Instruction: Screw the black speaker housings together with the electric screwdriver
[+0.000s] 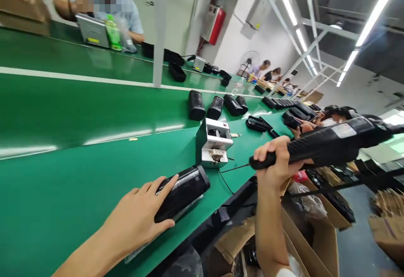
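Note:
My left hand [139, 218] lies on a black cylindrical speaker [186, 188] that rests on its side on the green work surface [63, 184] near its front edge. The fingers rest on top and the thumb presses its near side. My right hand [276, 163] is closed around the grip of a black electric screwdriver [331, 142], held above the bench edge with its thin bit pointing left toward the speaker. A small white screw feeder box [213, 142] stands just behind the speaker.
Several black speakers [217, 106] lie further along the green conveyor [78, 100]. A white post [159, 28] rises from the belt. Other people sit across and down the line. Open cardboard boxes [303, 235] stand below the bench edge at right.

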Motion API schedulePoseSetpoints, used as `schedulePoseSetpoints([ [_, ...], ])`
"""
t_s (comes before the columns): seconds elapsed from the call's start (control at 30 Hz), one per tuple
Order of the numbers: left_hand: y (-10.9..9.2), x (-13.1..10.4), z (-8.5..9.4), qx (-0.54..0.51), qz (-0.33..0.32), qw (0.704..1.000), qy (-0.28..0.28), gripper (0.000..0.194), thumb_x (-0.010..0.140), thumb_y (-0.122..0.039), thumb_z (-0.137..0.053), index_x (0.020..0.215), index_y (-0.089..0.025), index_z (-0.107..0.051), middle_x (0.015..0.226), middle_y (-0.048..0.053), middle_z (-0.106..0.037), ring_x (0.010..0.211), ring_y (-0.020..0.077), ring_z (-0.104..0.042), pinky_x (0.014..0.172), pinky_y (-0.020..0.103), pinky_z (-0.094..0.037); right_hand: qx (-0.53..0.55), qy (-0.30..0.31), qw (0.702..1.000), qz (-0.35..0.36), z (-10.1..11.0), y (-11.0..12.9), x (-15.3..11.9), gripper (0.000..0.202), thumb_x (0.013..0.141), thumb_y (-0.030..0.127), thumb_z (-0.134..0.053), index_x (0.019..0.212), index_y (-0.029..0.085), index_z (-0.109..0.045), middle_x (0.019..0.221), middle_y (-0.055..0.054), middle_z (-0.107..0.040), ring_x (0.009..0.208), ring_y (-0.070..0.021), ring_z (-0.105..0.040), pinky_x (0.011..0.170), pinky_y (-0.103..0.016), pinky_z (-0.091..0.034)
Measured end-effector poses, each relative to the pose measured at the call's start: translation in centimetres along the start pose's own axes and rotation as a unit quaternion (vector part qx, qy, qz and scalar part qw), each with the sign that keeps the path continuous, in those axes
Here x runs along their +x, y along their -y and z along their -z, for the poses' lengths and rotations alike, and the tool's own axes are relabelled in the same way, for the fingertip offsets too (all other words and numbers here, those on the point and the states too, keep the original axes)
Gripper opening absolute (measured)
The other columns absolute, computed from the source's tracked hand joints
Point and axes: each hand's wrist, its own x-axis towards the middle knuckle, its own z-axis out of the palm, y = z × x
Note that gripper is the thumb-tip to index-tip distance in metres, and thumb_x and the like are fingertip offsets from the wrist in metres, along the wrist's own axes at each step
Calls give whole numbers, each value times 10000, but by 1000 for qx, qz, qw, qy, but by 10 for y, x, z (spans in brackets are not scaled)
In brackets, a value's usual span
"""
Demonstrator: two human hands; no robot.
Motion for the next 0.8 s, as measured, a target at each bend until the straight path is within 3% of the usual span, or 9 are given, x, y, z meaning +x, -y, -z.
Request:
schedulePoseSetpoints([
  [0.13, 4, -10, -13, -22, -28, 999, -28, 1001, 840, -370, -803, 1774, -351, -442, 1717, 161, -589, 1468, 475, -671, 1168, 630, -599, 6, 11, 1000, 2, 2, -21, 33, 447, 903, 488, -898, 828, 232, -540, 666, 114, -490, 402, -79, -468, 404, -233, -462],
  [0.27, 22, -36, -25, -30, -53, 998, -32, 1104, 766, -294, -865, 1766, -451, -423, 1728, 101, -588, 1409, 459, -719, 1128, 601, -643, -1, 39, 999, -4, -11, -44, 40, 453, 903, 525, -894, 945, 262, -527, 703, 119, -506, 418, -88, -480, 418, -248, -473],
  [0.4, 10, -42, -33, -6, -122, 989, -79, 1139, 813, -399, -937, 1800, -388, -369, 1794, 137, -491, 1499, 487, -645, 1212, 640, -592, 0, 81, 996, -23, -26, -66, 34, 399, 921, 399, -868, 1131, 283, -550, 706, 126, -559, 418, -109, -516, 430, -265, -488],
  [0.5, -12, -30, -46, 14, -173, 972, -158, 952, 929, -496, -875, 1766, -302, -465, 1793, 150, -491, 1535, 465, -615, 1295, 622, -516, 4, 104, 994, -38, -28, -72, 26, 438, 945, 303, -831, 1264, 304, -531, 694, 145, -558, 398, -106, -485, 433, -266, -487],
  [0.6, -26, -20, -53, 17, -205, 964, -168, 729, 1073, -510, -727, 1726, -253, -529, 1769, 129, -531, 1549, 378, -619, 1324, 505, -496, 2, 137, 988, -70, -24, -64, 18, 459, 945, 273, -829, 1309, 301, -551, 652, 150, -549, 371, -116, -465, 398, -266, -469],
  [0.67, -29, -19, -51, 15, -212, 964, -160, 661, 1102, -504, -691, 1693, -235, -573, 1754, 121, -552, 1560, 348, -613, 1326, 472, -491, 2, 140, 986, -95, -22, -49, 14, 425, 905, 230, -841, 1246, 309, -600, 631, 152, -550, 351, -116, -457, 370, -256, -459],
  [0.73, -30, -21, -45, 15, -214, 963, -162, 610, 1121, -498, -664, 1664, -225, -609, 1734, 115, -576, 1558, 332, -616, 1317, 455, -496, 12, 131, 986, -102, -21, -29, 9, 216, 858, 230, -829, 965, 267, -645, 591, 137, -492, 319, -96, -406, 334, -246, -416],
  [0.8, -31, -24, -40, 19, -213, 963, -165, 583, 1143, -490, -627, 1656, -213, -615, 1729, 112, -581, 1554, 332, -620, 1310, 466, -500, 14, 127, 987, -97, -22, -8, 4, 356, 855, 298, -828, 687, 223, -524, 558, 108, -389, 297, -71, -312, 313, -259, -352],
])
